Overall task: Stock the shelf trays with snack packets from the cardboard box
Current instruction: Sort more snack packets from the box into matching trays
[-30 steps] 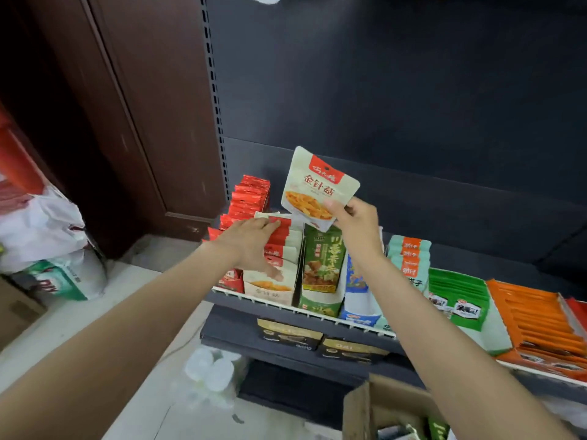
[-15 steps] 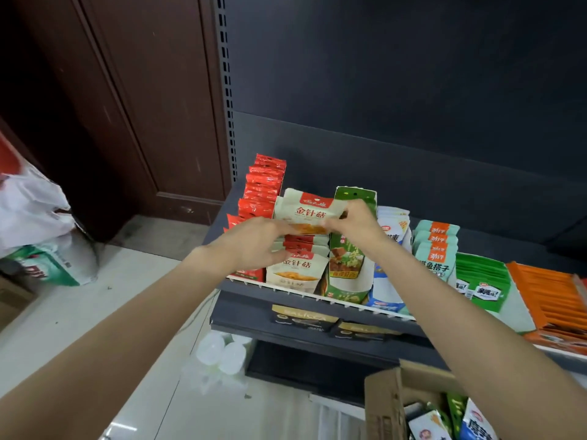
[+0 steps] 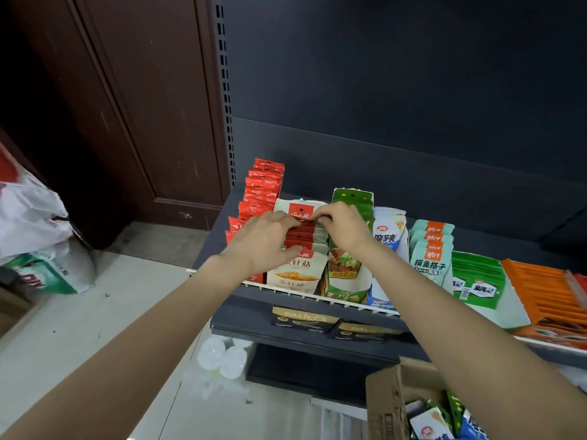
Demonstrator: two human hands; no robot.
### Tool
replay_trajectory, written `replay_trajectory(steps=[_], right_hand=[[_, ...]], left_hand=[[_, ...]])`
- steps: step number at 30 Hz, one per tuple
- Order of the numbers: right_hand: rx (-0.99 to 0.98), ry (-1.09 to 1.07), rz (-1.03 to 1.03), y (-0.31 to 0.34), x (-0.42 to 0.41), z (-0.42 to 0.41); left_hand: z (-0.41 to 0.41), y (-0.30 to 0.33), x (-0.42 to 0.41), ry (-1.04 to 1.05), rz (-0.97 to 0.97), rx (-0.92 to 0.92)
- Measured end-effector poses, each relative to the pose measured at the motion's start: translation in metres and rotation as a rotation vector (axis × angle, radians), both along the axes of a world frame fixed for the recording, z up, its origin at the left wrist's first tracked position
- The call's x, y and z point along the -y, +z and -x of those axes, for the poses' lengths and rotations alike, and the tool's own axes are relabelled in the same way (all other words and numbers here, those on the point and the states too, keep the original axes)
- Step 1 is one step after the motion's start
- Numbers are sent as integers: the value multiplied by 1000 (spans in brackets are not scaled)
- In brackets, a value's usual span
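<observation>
A row of cream packets with red labels [image 3: 297, 272] stands in a shelf tray, second row from the left. My left hand [image 3: 265, 238] lies over the tops of that row, its thumb pressing the front packet and its fingers curled round several packet tops. My right hand [image 3: 341, 223] pinches the top edge of the rearmost cream packet [image 3: 293, 207] at the back of the same row. The cardboard box [image 3: 386, 404] sits open at the lower right with several packets inside.
Red packets [image 3: 263, 188] fill the leftmost row; green [image 3: 351, 265], blue-white [image 3: 389, 236], teal [image 3: 430, 252], green [image 3: 476, 277] and orange [image 3: 546, 293] rows follow rightwards. A white rail [image 3: 317, 296] edges the shelf. Plastic bags [image 3: 35, 230] lie left; clear cups [image 3: 222, 357] sit on the floor.
My right hand brought the cream packet down from above the shelf and set it into the back of the cream row. My left hand slid along the row's tops. The view tilted down slightly.
</observation>
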State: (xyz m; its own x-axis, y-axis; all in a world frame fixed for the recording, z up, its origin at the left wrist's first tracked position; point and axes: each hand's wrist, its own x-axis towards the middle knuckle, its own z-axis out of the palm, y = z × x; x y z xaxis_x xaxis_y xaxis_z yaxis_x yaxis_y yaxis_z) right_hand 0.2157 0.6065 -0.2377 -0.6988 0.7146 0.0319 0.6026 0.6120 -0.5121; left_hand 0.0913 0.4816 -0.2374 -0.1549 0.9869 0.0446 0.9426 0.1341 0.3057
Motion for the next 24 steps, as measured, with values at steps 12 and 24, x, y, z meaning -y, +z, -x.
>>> replay_trajectory(steps=[12,24], right_hand=[[-223,-223,300,-26,37,-170],[359,-186,461,-148,76,-378]], left_hand=[[-140,-22,-6,-79,-324,89],[-352,-136,6,-205,467,15]])
